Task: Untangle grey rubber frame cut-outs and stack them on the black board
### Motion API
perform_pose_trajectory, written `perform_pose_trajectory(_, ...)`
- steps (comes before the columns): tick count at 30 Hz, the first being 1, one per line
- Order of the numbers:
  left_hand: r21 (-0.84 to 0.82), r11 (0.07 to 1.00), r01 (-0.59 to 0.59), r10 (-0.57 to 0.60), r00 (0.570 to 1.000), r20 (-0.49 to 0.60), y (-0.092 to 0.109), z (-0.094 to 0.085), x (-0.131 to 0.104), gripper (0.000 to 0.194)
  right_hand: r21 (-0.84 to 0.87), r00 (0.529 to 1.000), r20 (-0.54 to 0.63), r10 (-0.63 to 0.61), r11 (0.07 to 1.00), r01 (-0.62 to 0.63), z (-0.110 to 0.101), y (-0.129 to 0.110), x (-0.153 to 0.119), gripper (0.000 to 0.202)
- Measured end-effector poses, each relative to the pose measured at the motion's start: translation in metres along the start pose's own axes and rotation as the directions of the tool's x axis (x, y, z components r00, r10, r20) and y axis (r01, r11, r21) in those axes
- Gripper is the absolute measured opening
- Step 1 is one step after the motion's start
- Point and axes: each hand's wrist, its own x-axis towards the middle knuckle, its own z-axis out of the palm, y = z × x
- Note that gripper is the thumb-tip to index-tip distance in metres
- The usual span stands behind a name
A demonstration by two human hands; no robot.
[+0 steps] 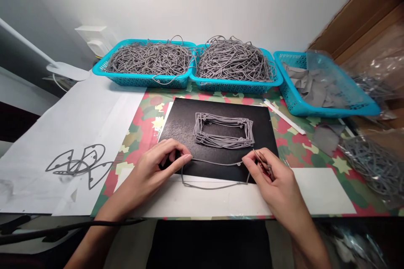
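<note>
A thin grey rectangular gasket [214, 186] with small round tabs is stretched between my hands, its near side hanging over the white paper. My left hand [162, 162] pinches its left corner between thumb and finger. At the right corner, my right hand [273, 176] pinches it the same way. That right hand also has a thin, pointed metal tool [264, 164] in its palm, looking like tweezers and partly hidden by the fingers. Just beyond the held gasket, a stack of similar gaskets [223, 140] lies on a black board [179, 122].
Two blue baskets [142, 79] [233, 86] heaped with grey gaskets stand along the wall. A third blue basket [334, 111] holds grey flat pieces. Loose gaskets [74, 167] lie on white paper at left. At right are a bagged gasket pile [369, 168] and a white strip [284, 117].
</note>
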Motion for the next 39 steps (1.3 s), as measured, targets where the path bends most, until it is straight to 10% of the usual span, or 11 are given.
perform_pose_trajectory(39,0.015,1.000,-0.023,0.025,0.991,-0.131,0.0010,0.0049,-0.0043,0.013,-0.108,0.996,-0.035,-0.085,0.991,0.081,0.0036,-0.0017,-0.0015,0.006)
